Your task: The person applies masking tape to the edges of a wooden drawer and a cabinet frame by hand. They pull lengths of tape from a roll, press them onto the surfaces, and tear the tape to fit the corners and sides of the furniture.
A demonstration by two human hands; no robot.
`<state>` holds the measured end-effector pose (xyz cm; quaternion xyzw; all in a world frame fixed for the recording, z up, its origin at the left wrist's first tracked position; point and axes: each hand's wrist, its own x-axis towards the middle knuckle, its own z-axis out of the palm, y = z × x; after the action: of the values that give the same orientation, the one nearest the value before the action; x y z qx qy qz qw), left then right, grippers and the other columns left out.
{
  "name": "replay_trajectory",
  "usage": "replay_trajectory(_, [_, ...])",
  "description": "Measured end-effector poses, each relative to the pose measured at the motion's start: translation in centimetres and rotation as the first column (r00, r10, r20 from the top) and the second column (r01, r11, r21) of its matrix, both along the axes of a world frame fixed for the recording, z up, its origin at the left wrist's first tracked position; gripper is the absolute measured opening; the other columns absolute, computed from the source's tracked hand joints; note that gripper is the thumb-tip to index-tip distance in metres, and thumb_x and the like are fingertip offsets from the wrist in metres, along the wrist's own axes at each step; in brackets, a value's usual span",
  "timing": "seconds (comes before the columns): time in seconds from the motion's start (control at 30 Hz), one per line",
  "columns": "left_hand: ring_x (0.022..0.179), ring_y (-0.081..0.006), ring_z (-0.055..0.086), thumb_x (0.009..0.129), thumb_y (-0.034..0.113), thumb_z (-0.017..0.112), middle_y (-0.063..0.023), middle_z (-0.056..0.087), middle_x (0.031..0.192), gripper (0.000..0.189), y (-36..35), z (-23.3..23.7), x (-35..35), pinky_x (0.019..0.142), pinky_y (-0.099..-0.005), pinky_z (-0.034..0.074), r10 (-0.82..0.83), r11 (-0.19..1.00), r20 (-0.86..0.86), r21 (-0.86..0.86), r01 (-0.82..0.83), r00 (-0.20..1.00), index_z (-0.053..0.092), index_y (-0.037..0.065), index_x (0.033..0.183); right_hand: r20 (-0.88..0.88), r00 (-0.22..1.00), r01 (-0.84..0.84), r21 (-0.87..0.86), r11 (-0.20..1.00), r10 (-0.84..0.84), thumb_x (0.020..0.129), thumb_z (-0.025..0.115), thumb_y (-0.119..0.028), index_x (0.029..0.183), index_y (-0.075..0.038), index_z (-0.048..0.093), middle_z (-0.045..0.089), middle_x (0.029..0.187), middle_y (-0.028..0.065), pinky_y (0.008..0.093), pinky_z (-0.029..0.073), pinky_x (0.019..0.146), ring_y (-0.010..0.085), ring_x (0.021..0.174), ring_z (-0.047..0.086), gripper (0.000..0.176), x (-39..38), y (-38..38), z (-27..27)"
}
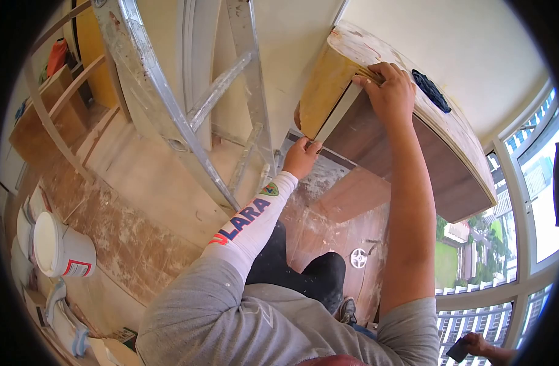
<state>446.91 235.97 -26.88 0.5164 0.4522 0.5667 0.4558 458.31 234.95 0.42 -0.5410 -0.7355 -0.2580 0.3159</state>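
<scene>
Along the cabinet's [432, 146] end, there's the pale strip [338, 114], probably light, stiff, best held at both ends: left grip [301, 158] pinching the bottom, right grip [391, 94] up top, pinch unclear.

1 ladder [220, 91] stands upright; 1 white bucket [77, 243] bears a red label [78, 268].

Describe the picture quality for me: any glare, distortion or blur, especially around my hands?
In the head view, the window at right is glaringly bright, its glass nearly white in places; the head view also has fisheye distortion, bending the window frame inside black, rounded edges; in the head view, the left hand and right hand look reasonably sharp, without obvious motion blur.
</scene>
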Motion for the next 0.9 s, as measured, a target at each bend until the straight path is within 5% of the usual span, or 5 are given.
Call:
replay_trajectory(0.27, [0.076,-0.0176,0.067,0.096,0.035,0.068,-0.0084,0.072,0.084,0.037,0.6,-0.2,-0.6,0.073,-0.0320,0.054,0.062,0.996,-0.177,0.075,-0.049,0.982,0.068,0.000,0.106,0.058,0.992,-0.120,0.111,0.987,0.114,0.085,0.077,-0.040,0.105,-0.009,0.072,0.071,0.097,0.0099,0.0420,0.046,0.088,0.0306,0.099,0.064,0.037,0.6,0.6,-0.6])
replay_trajectory(0.6, [0.081,-0.0180,0.068,0.095,0.031,0.071,-0.0098,0.074,0.092,0.033,1.1,-0.5,-0.6,0.077,-0.0315,0.053,-0.007,0.999,-0.058,0.031,0.009,0.998,0.069,-0.001,0.103,0.007,0.982,-0.185,0.182,0.966,0.187,0.089,0.073,-0.022,0.098,-0.010,0.070,0.070,0.097,0.0067,0.0408,0.047,0.085,0.0295,0.095,0.064,0.015,1.3,1.2,-1.6])
replay_trajectory(0.8, [0.085,-0.0188,0.069,0.095,0.032,0.070,-0.0111,0.074,0.094,0.034,0.3,0.4,-1.0,0.080,-0.0320,0.053,-0.019,0.998,-0.008,0.057,0.019,1.000,0.069,-0.001,0.104,0.196,0.946,-0.310,0.319,0.896,0.258,0.088,0.067,-0.010,0.098,-0.013,0.070,0.068,0.106,0.0019,0.0380,0.043,0.090,0.0244,0.100,0.062,0.011,1.0,0.6,-2.6])
replay_trajectory(0.9, [0.086,-0.0194,0.069,0.094,0.033,0.071,-0.0117,0.074,0.095,0.035,0.9,-0.1,-0.9,0.080,-0.0323,0.053,-0.004,0.999,-0.077,0.048,0.008,0.997,0.069,0.000,0.105,0.200,0.954,-0.274,0.297,0.915,0.221,0.088,0.071,-0.021,0.103,-0.014,0.070,0.066,0.114,0.0035,0.0421,0.042,0.096,0.0248,0.108,0.061,0.017,0.9,0.6,-2.9])
